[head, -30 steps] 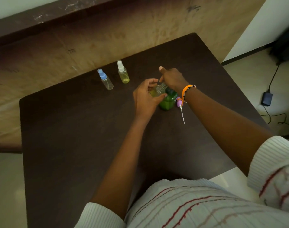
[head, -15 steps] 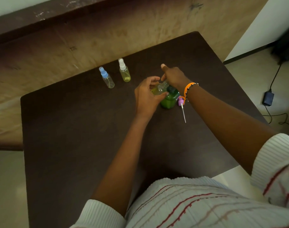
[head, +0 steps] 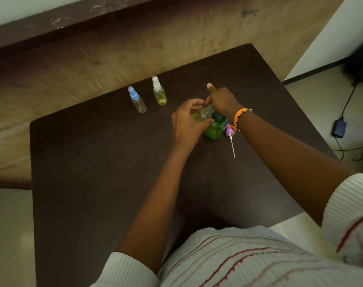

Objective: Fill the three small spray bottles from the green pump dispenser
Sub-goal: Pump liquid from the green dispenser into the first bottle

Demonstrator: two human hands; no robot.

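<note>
A dark brown table [head: 97,183] fills most of the view, seen from above by the person standing at its near edge, with a worn tan wall behind it and pale floor to either side. Taking the green pump dispenser [head: 214,129] near the middle of the table as the landmark: well to its left and a little farther back stands a small spray bottle with a blue cap [head: 137,99], its clear body looking nearly empty. Just right of that, still left of the dispenser, stands a spray bottle with a white cap [head: 159,91], with yellowish liquid inside. Touching the dispenser's left side, the left hand [head: 186,123] curls its fingers and thumb around a small clear uncapped bottle [head: 203,114], held tilted with its mouth toward the dispenser's dark top. The right hand [head: 222,99] rests over the top of the dispenser from behind, fingers curled down and thumb sticking up; what exactly the fingers press is hidden. An orange beaded bracelet [head: 239,117] circles that wrist. Just right of the dispenser, a purple spray cap [head: 228,131] with its long thin tube lies flat on the table. Far right, on the floor, lies a black charger [head: 339,127] with its cable.
</note>
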